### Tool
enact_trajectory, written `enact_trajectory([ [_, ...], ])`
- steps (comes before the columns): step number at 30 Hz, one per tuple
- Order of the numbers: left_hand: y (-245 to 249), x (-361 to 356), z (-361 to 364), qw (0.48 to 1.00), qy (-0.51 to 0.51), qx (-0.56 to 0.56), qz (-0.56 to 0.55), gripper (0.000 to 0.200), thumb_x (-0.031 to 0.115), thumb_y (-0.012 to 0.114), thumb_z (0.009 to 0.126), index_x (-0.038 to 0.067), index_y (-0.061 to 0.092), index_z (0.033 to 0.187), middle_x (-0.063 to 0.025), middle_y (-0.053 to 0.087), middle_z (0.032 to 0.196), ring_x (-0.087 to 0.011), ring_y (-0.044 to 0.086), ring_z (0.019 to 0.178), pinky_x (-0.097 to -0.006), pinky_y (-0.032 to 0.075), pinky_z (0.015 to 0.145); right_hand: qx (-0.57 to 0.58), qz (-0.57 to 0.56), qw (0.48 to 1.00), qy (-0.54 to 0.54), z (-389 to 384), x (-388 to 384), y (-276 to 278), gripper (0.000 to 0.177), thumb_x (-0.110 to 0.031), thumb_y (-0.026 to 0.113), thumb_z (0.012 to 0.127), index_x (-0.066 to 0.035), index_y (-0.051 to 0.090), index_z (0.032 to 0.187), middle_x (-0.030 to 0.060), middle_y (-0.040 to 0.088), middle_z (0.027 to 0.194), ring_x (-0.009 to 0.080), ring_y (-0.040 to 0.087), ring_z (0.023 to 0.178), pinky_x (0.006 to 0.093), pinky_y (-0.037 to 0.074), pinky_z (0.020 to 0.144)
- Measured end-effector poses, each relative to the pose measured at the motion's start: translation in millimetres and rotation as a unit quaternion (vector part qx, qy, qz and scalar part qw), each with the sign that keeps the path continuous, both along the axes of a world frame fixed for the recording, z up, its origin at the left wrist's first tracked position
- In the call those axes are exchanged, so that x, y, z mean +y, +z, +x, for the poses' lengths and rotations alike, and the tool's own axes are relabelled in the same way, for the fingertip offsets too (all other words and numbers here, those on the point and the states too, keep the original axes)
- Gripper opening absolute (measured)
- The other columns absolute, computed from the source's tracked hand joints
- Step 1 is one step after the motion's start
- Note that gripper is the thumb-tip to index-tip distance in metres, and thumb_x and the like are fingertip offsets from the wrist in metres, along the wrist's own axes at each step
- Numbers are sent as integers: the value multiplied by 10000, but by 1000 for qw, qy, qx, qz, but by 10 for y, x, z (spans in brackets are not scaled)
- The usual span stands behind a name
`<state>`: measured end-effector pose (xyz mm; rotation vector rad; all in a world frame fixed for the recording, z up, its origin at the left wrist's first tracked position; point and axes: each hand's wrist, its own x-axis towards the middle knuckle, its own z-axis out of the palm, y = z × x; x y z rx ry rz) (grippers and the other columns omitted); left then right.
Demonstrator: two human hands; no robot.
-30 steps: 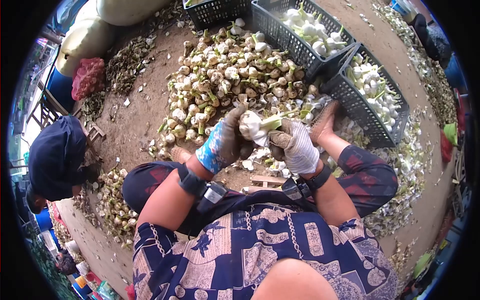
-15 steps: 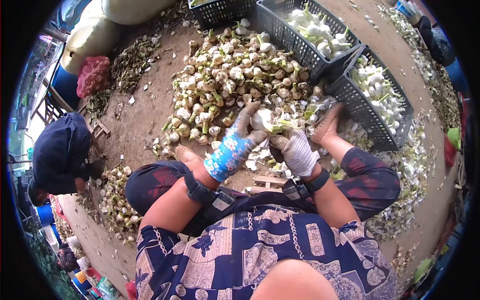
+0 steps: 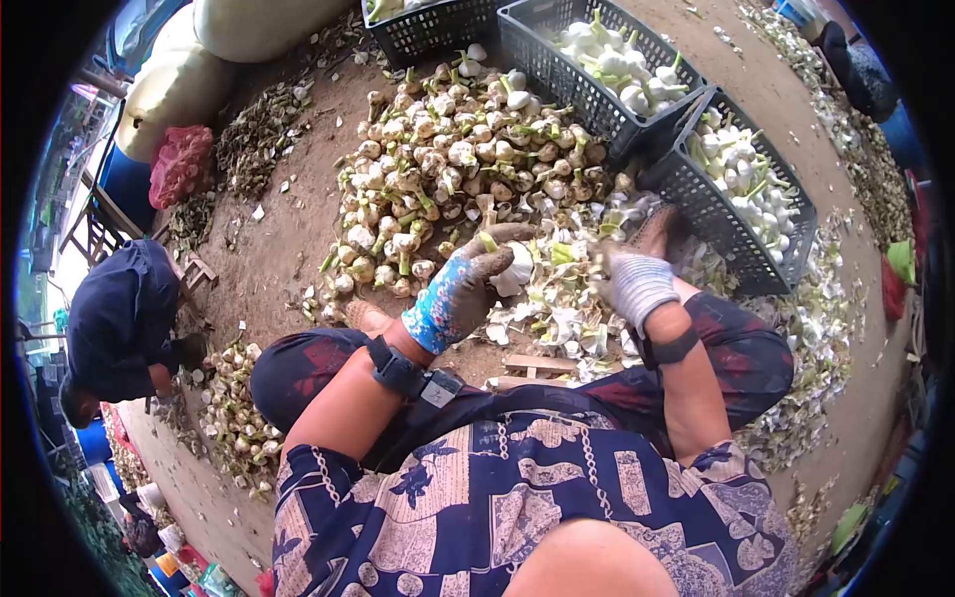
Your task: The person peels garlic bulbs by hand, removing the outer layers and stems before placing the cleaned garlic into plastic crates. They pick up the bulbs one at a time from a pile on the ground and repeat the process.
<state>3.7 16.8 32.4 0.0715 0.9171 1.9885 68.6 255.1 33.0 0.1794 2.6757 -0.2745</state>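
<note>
Snugly, grimy left fingers (image 3: pixel 490 265) clamp pale, round garlic (image 3: pixel 514 274); right fingers (image 3: pixel 604 261) blur beyond telling

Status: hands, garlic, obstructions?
Left hand gripping garlic bulb. Right hand apart from bulb, fingers blurred. Loose peelings on ground below; no obstruction seen.

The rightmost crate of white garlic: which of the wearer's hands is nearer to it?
Right. The right hand is below and left of the crate in the picture, not touching it. The left hand is farther left, with a white garlic bulb.
</note>
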Motion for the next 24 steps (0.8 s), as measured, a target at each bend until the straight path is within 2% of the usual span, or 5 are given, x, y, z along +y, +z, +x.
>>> enact_trajectory([
  [2,-32,31,1,998,-7,49,-24,478,301,598,852,57,479,1245,-50,583,1043,-162,578,945,-304,473,785,165,-340,926,-2,31,-217,63,409,-352,650,794,-28,585,1035,192,641,912,341,630,839,384,494,697],
  [6,92,-2,6,960,-33,224,-167,432,256,573,863,39,497,1229,-81,580,1099,-194,569,995,-301,428,862,160,-378,912,-9,-42,-617,189,327,-374,611,836,-49,644,860,175,600,706,350,600,685,402,467,608],
  [9,62,-73,-32,775,-48,554,-301,396,304,545,864,19,562,1139,-175,581,1062,-305,564,996,-369,443,850,158,-415,896,-12,-46,-679,199,335,-377,597,848,-44,633,835,178,596,707,351,597,681,400,461,597],
  [16,149,-127,-10,618,-134,700,-332,391,246,552,813,63,559,1158,-187,580,970,-385,572,866,-429,466,740,129,-325,920,177,-18,-718,-70,215,-236,566,784,-35,625,831,199,609,754,378,592,713,450,472,638],
  [24,-45,-200,-20,722,-69,633,-271,347,288,480,910,51,583,1141,-159,619,922,-311,611,814,-395,472,716,134,-364,915,107,6,-771,-37,206,-214,547,799,-49,630,890,196,618,771,374,595,717,441,474,640],
])
